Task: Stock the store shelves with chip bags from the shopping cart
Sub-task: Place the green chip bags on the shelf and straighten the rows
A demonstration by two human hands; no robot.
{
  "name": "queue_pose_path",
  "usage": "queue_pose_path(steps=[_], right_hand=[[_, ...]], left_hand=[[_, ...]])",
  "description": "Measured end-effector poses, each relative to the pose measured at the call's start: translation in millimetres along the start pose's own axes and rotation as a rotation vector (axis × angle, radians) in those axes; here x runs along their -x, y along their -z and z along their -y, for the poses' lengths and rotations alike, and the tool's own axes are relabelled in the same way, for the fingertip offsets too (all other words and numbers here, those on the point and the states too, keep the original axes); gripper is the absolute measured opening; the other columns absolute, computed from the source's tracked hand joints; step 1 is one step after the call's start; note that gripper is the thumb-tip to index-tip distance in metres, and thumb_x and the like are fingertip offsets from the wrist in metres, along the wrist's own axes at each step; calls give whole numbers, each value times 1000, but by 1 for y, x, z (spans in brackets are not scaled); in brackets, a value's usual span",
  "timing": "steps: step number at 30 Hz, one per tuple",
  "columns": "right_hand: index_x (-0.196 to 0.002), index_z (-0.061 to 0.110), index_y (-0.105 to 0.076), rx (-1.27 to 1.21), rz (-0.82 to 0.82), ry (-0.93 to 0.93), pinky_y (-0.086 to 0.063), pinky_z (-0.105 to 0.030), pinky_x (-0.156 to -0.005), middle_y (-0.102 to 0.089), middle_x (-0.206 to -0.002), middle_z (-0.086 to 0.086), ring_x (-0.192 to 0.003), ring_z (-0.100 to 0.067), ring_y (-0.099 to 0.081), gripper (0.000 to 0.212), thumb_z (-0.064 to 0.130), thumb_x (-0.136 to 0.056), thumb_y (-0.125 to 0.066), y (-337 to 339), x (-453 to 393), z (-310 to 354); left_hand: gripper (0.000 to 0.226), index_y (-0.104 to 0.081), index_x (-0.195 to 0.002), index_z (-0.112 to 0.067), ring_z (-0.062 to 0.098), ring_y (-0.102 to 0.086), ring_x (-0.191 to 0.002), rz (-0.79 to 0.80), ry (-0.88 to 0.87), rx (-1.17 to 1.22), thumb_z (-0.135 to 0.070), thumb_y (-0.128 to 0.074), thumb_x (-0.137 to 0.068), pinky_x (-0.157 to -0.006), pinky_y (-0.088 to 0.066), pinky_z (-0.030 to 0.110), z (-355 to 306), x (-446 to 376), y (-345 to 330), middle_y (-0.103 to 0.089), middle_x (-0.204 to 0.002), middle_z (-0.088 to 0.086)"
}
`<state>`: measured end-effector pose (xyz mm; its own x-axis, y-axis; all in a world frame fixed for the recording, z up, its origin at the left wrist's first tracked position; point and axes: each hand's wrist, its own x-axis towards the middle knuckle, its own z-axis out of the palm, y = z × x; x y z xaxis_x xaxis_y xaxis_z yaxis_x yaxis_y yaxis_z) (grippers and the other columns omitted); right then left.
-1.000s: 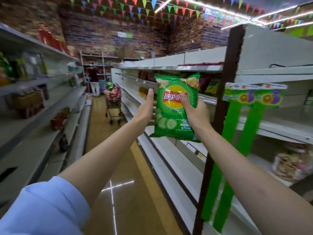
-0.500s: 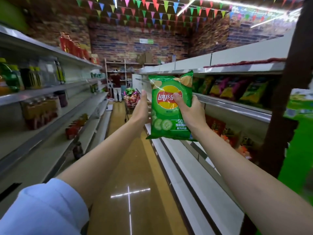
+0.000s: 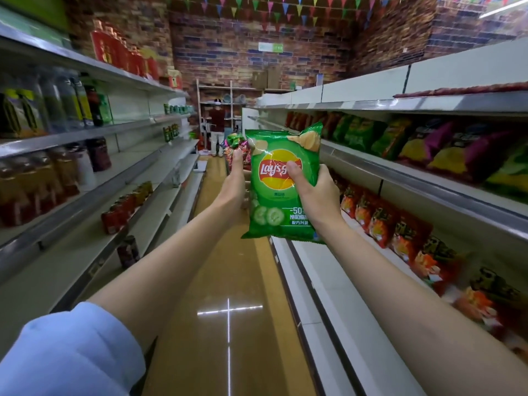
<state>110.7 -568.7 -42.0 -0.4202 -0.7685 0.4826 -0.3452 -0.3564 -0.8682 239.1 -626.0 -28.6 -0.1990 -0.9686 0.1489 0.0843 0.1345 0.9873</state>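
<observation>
Now the green chip bag (image 3: 281, 190) is held upright in the air above the aisle floor, just left of the right-hand shelves (image 3: 428, 178) that carry other chip bags. The right hand (image 3: 315, 192) is the grip: thumb curled over the bag's front, fingers behind. The left hand (image 3: 235, 178) rests with straight fingers against the bag's left edge, and the shopping cart (image 3: 233, 150) stands far behind the bag.

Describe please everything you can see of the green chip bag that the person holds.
The green chip bag is glossy, crinkled foil-like plastic, sealed and puffed, held upright facing the camera above the aisle floor. It shows a red-and-yellow Lay's logo, potato chips printed at the top, cucumber slices at lower left, and white text near the bottom. The right hand grips its right edge, thumb across the logo. The left hand is at its left edge; its fingers are hidden behind the bag.
</observation>
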Motion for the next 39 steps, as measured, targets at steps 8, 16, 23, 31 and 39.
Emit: queue_pose_path(steps=[8,16,23,31,39], right_hand=[[-107,22,-51,-9,-28,32,-56,-31,-79,-65,-106,1,-93,-16,-66,36,51,-89,-60,-72,-134,-54],[-112,20,-52,-103,-12,26,-56,-38,-87,-66,-111,-3,-99,-20,-66,39,49,-88,-62,-164,-288,-99],[-118,18,-52,-89,-15,-39,-56,-32,-80,-66,-111,-2,-95,-17,-66,45,51,-89,-60,-214,-393,-169],[-107,22,-51,-142,7,-24,-55,-35,-85,-65,-105,1,-97,-18,-65,35,50,-89,-60,-253,-524,-251],[-102,28,-51,-178,52,6,-55,-44,-90,-65,-111,-3,-100,-22,-66,29,51,-87,-62,-279,-694,-304]], left_hand=[[61,-51,-111,-13,18,-60,-83,-12,-37,114,-63,-18,-96,-73,-50,32,24,-159,15,-60,-93,5],[66,-55,-102,-16,21,-62,-93,88,-52,97,-69,-16,-93,-80,-52,36,15,-344,55,-63,-106,11],[62,-55,-92,-14,17,-62,-81,42,-47,75,-62,-16,-97,-67,-49,30,55,-474,58,-62,-91,9],[55,-53,-87,-16,18,-60,-79,-26,-79,91,-58,-20,-99,-72,-51,33,85,-627,36,-60,-87,8],[60,-57,-93,-12,22,-60,-86,-59,-111,144,-61,-22,-98,-78,-50,36,77,-797,11,-63,-90,9]])
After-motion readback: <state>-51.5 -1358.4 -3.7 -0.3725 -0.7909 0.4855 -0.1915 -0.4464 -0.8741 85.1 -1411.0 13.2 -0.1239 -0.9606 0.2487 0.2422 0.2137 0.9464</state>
